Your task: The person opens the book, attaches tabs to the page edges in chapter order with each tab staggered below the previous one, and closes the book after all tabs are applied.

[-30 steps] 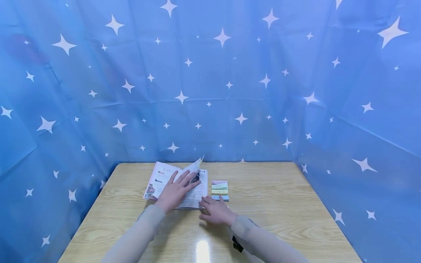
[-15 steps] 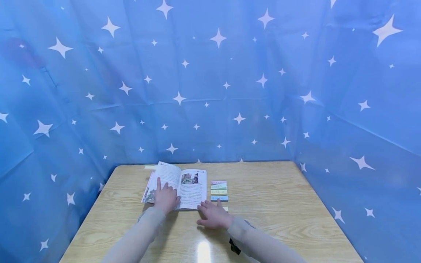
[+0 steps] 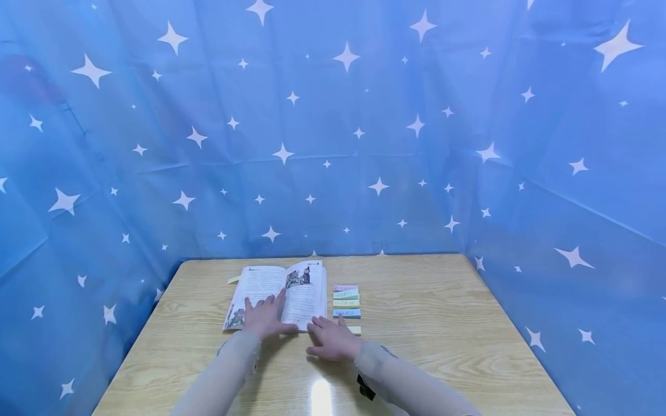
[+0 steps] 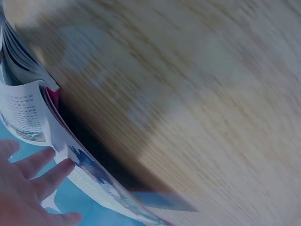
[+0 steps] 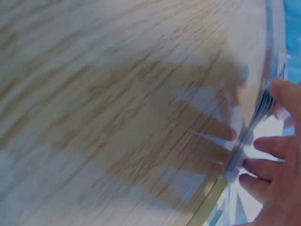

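Observation:
An open book (image 3: 304,306) with printed text and colour pictures lies on the wooden table. My left hand (image 3: 264,319) rests across the lower part of its left page, fingers spread toward the centre fold and thumb near the bottom edge. The left wrist view shows these fingers (image 4: 55,176) at the curved pages. At the book's lower right corner is my right hand (image 3: 333,340), its fingertips right at the page edges. In the right wrist view its fingers (image 5: 263,168) are apart, beside the stacked pages. A pale yellow tab (image 3: 233,279) sticks out from the book's left side.
Right of the book, pink, green, yellow and blue sticky-note pads (image 3: 346,302) with handwriting lie in a column. Another pale yellow strip (image 3: 355,330) is partly behind my right hand. A star-patterned blue curtain (image 3: 333,115) surrounds the table's (image 3: 426,323) back and sides.
A raised leaf with a tab has turned over to the left and now lies flat. My left hand moved left with it, then slightly back toward the fold. The right hand barely shifted left.

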Action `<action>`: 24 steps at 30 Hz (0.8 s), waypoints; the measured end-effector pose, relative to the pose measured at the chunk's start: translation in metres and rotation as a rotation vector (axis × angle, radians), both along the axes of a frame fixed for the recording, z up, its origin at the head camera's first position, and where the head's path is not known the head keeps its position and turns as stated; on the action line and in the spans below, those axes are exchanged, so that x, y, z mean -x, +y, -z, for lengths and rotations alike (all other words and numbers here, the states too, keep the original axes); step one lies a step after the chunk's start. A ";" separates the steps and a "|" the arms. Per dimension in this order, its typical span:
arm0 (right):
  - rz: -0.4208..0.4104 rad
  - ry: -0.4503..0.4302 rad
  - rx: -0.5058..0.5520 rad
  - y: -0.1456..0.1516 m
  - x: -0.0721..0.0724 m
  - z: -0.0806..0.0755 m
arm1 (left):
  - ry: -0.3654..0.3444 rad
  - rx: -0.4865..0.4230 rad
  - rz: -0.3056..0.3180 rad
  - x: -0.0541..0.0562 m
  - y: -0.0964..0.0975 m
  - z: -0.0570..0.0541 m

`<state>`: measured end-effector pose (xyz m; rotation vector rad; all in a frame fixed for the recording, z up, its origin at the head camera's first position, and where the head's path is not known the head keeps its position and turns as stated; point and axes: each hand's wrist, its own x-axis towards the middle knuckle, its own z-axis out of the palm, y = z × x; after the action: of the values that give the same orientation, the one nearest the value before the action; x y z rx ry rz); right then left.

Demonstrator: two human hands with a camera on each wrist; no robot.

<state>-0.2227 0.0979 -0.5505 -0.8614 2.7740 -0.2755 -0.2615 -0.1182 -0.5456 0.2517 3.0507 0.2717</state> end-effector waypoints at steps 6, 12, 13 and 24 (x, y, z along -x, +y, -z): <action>-0.001 -0.011 0.015 -0.003 0.003 0.001 | 0.048 -0.057 -0.009 0.003 -0.004 0.000; -0.009 0.004 -0.012 -0.003 0.002 0.000 | 0.184 -0.185 0.047 0.000 -0.012 -0.003; -0.013 0.005 -0.017 -0.003 0.002 -0.001 | 0.204 -0.197 0.058 0.000 -0.013 -0.003; -0.023 0.014 -0.046 -0.006 -0.001 -0.001 | 0.568 -0.028 0.156 -0.006 -0.017 -0.010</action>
<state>-0.2217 0.0923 -0.5496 -0.8864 2.7701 -0.2019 -0.2558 -0.1354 -0.5359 0.6709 3.5524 0.2716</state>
